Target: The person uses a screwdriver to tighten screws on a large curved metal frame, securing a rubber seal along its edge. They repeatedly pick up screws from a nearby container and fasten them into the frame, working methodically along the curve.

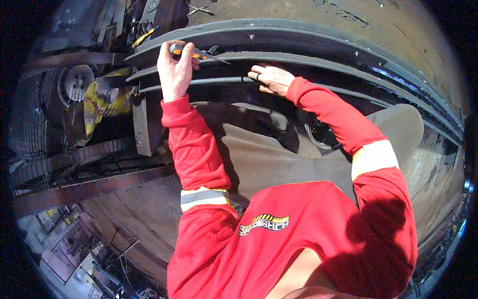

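My left hand (175,72) is closed around the grey and orange handle of a screwdriver (192,52). Its thin shaft points right, over the curved dark metal rails (279,56). A small dark piece (213,49) shows just beside the handle; its kind is unclear. Farther right, my right hand (271,78) has its fingers bent together at the thin grey bar (209,81) nearest me, with a dark ring on one finger. What those fingers grip, if anything, is hidden. Several small bolts (251,36) sit along the far rail.
A yellow and black slim tool (145,37) lies at the rails' left end. Dirty yellow cloth (102,104), a round metal part (77,83) and rusty beams (94,187) fill the left side. Beneath my right arm is a round dark part with a pale rim (321,133).
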The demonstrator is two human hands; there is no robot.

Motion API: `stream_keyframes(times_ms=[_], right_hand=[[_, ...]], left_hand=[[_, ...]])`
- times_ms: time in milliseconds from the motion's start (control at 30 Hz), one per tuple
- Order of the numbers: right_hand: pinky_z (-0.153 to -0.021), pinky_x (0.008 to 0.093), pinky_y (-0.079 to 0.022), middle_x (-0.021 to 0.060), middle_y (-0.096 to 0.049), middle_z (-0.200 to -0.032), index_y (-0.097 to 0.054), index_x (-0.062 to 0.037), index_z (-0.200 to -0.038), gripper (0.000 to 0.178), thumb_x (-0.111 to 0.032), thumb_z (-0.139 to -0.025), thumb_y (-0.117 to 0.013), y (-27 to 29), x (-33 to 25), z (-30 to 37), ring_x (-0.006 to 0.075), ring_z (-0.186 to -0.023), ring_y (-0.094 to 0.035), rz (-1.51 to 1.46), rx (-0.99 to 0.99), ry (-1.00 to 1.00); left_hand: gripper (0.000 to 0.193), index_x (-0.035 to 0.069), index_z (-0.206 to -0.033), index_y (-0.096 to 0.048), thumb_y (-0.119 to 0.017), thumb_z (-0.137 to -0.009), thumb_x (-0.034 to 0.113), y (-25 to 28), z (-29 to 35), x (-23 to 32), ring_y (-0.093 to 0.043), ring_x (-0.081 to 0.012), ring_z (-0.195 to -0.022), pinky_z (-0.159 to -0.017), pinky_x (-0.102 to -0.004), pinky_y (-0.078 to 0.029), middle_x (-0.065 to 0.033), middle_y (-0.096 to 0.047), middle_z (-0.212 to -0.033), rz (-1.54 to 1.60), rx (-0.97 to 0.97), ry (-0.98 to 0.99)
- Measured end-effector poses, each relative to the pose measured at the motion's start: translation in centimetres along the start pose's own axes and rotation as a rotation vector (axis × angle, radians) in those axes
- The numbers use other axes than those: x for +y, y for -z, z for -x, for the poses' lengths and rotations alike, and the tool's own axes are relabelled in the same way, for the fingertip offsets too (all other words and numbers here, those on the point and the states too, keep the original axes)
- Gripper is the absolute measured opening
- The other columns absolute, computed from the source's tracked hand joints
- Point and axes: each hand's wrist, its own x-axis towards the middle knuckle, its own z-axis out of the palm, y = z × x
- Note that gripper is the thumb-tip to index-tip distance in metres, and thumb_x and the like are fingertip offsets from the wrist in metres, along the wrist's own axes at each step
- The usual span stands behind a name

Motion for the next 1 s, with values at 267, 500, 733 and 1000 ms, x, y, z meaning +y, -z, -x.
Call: stream_keyframes(times_ms=[267,500,733,1000], right_hand=[[-0.075,0.0391,-0.049,0.0131,-0.051,-0.108,-0.052,-0.0033,-0.115,0.045,-0.012,-0.073,-0.063,-1.0,0.5,0.4,0.032,-0.083,-0.057,0.008,0.124,0.003],[-0.081,0.0384,-0.049,0.0162,-0.05,-0.118,-0.053,-0.0011,-0.116,0.048,-0.016,-0.072,-0.065,-1.2,0.2,0.0,0.0312,-0.092,-0.057,0.061,0.048,-0.037],[-0.076,0.0415,-0.049,0.0174,-0.052,-0.105,-0.055,0.0011,-0.109,0.043,-0.015,-0.07,-0.063,-0.4,0.6,-0.7,0.0346,-0.086,-0.058,-0.02,0.047,0.031],[-0.078,0.0426,-0.048,0.0204,-0.051,-0.11,-0.051,0.0015,-0.118,0.05,-0.013,-0.072,-0.063,-1.4,2.0,0.0,0.0377,-0.089,-0.057,-0.056,0.129,0.092]], left_hand=[[0.018,0.002,-0.091,-0.05,-0.064,-0.085,0.011,-0.1,0.5,0.1,-0.059,-0.0115,-0.055,-0.048,-0.0237,-0.049,-0.0084,-0.06,-0.072,0.024,-0.019,0.02],[0.019,0.001,-0.091,-0.051,-0.064,-0.085,0.012,-1.1,0.8,0.1,-0.059,-0.0107,-0.056,-0.048,-0.0234,-0.049,-0.0073,-0.06,-0.073,-0.014,-0.052,0.025],[0.019,0.001,-0.091,-0.05,-0.063,-0.085,0.013,-1.1,0.5,0.0,-0.059,-0.0105,-0.056,-0.048,-0.0236,-0.05,-0.0072,-0.06,-0.071,0.009,-0.046,0.018],[0.021,0.001,-0.093,-0.05,-0.064,-0.085,0.013,-1.3,1.3,-0.3,-0.06,-0.0115,-0.055,-0.047,-0.0243,-0.05,-0.0086,-0.06,-0.071,0.013,-0.064,0.041]])
